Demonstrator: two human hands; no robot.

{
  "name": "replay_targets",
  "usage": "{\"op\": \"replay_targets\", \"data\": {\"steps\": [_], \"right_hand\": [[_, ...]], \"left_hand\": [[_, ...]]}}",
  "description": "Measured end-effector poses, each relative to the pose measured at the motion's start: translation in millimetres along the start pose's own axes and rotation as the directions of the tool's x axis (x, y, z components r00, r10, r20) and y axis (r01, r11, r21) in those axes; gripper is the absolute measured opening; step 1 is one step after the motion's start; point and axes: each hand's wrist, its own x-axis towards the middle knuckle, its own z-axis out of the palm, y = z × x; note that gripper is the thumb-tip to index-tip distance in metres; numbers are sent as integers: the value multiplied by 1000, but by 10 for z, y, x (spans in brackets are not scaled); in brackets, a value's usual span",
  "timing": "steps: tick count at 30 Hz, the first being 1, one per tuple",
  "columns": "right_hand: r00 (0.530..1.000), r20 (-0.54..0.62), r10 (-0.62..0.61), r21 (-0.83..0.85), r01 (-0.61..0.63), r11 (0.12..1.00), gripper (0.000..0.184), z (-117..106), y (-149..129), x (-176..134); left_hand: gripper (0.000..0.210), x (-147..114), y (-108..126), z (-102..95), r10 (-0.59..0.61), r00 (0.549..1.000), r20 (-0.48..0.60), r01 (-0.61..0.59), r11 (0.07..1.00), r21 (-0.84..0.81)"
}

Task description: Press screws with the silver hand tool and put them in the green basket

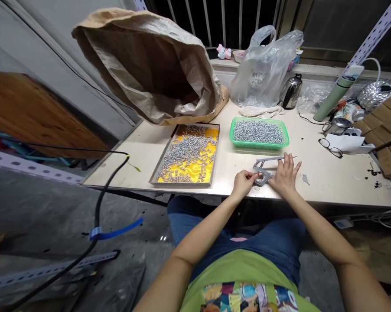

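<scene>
A grey metal plier-like hand tool [262, 172] with a coil spring between its handles is low over the table's front edge. My right hand [285, 177] is on its handles, with the fingers reaching across the upper one and the thumb side by the lower one. At the tool's left end, my left hand [243, 184] is closed in a pinch against the jaw. What lies between those fingertips is too small to make out. Just behind the tool stands a green plastic basket [259, 146] full of small silver screw-like metal parts [259, 131].
To the left, a shallow tray [184, 185] with a yellow bottom holds many similar parts. Behind it gapes a big brown paper sack [211, 73]. A plastic bag [257, 78], steel jug [291, 92], green flask [333, 99], glasses [330, 148] and cardboard boxes [389, 112] stand farther back and right.
</scene>
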Motion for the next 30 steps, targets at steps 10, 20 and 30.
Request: {"op": "replay_targets", "data": {"steps": [10,20,30], "right_hand": [[1000,11,0,-26,0,1000,71,-33,-25,0],[999,-19,-26,3,26,1000,64,-32,-40,-10],[999,-24,-48,38,49,998,55,-98,-36,15]], "left_hand": [[10,25,78,-112,92,986,136,-126,956,263],[10,79,155,-189,137,934,330,-265,885,383],[9,60,114,-216,79,951,298,-163,949,269]]}}
